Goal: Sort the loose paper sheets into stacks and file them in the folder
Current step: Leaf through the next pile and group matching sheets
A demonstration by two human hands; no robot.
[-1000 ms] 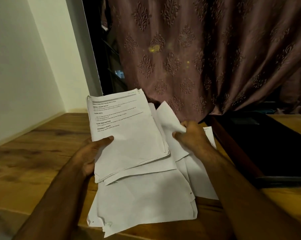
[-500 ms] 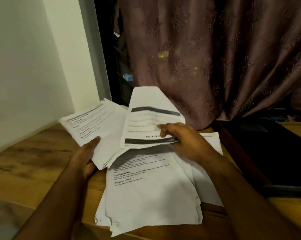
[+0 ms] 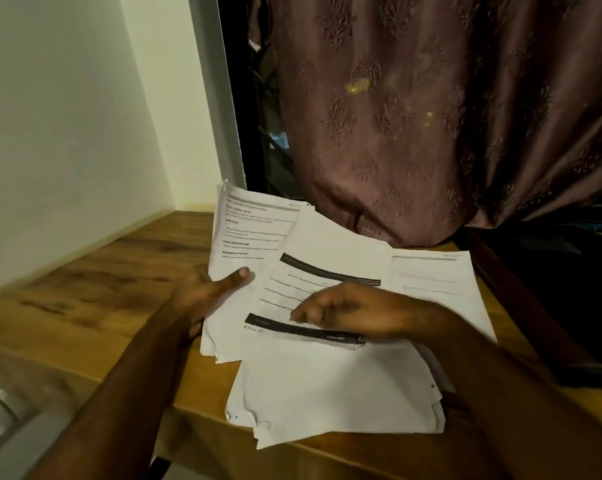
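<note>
On the wooden bench (image 3: 85,299), left hand (image 3: 202,296) gripped a sheaf of printed sheets (image 3: 244,237), thumb on top. Right hand (image 3: 348,313) lay on a black-banded sheet (image 3: 327,271), fingers blurred, grip unclear. Loose paper pile (image 3: 334,393) underneath.

A wooden table (image 3: 85,299) with visible grain meets a plain pale wall (image 3: 67,133) on the left. Behind it hangs a brown curtain (image 3: 431,116) with an embossed pattern, beside a dark gap. Dim, warm light.
</note>
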